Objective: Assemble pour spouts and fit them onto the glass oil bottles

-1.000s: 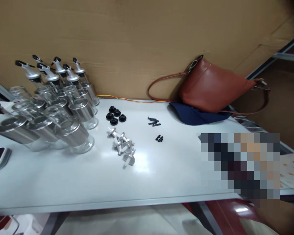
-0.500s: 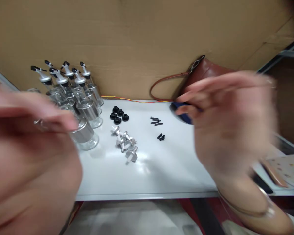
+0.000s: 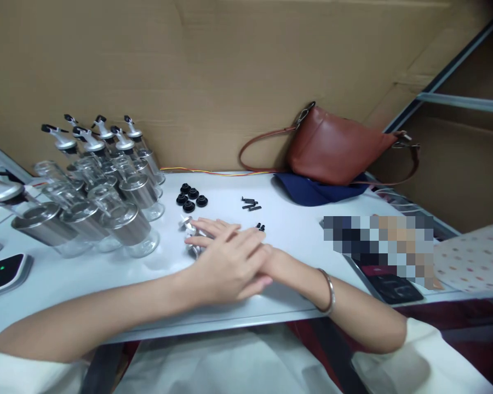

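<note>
My left hand (image 3: 228,268) lies across the back of my right hand (image 3: 214,226), the two crossed low above the front half of the table. Both have straight, outstretched fingers, and I see nothing held in either. Under the right fingertips are silver pourer parts (image 3: 194,249), mostly covered by the hands. Behind them sits a cluster of round black stoppers (image 3: 193,193). Several thin black levers (image 3: 251,206) lie to the right, and tiny black caps (image 3: 261,226) are partly hidden by the left fingers.
Glass bottles with steel bands (image 3: 127,221) crowd the left, several topped with silver pourers (image 3: 125,141). A brown leather bag (image 3: 337,145) rests on a navy cap (image 3: 302,191) at the back right. Phone-like devices (image 3: 6,273) lie at the left edge; a black object (image 3: 396,288) lies right.
Both hands, raised and blurred close to the camera before, have come down and together, left over right, above the silver parts. The view has shifted, showing more of the bag and left-hand bottles.
</note>
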`<move>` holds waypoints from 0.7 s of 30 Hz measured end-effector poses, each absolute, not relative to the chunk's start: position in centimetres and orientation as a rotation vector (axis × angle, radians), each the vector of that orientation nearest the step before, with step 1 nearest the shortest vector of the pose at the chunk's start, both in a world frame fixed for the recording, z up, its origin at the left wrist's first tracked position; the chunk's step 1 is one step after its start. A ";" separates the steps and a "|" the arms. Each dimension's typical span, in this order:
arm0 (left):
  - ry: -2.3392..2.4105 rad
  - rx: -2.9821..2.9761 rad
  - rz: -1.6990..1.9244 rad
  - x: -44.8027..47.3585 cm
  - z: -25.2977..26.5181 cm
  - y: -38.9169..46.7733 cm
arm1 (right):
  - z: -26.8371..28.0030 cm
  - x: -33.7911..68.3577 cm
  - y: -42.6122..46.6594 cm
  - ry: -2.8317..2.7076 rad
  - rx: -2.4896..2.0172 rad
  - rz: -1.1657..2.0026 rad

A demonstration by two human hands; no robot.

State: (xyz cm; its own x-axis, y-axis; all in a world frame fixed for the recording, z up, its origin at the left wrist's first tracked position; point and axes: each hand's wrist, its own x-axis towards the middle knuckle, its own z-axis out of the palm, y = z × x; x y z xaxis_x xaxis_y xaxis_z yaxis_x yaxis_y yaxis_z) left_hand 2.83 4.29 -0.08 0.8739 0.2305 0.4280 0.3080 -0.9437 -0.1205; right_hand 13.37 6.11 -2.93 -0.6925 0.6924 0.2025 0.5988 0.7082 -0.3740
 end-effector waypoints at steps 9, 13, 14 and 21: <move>-0.050 -2.768 -0.625 7.3 -1.9 2.9 | -2.2 14.0 6.6 -2.797 -0.875 0.240; 0.015 -2.715 -0.773 6.7 -2.1 3.3 | -2.7 13.7 6.7 -2.770 -0.898 0.184; 0.036 -2.711 -0.810 6.5 -2.1 3.3 | -2.8 13.7 6.8 -2.765 -0.899 0.179; 0.023 -2.649 -0.981 2.0 -2.1 4.4 | -3.4 14.3 6.8 -2.552 -0.969 0.408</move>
State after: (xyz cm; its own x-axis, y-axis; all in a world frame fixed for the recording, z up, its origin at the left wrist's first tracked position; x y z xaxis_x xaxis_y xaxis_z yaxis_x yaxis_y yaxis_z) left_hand 1.98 4.40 -2.12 0.7646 -0.1230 0.6327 0.0934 -0.9501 -0.2975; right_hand 14.30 6.79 -3.40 -0.6904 0.6808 0.2448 0.5706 0.7204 -0.3941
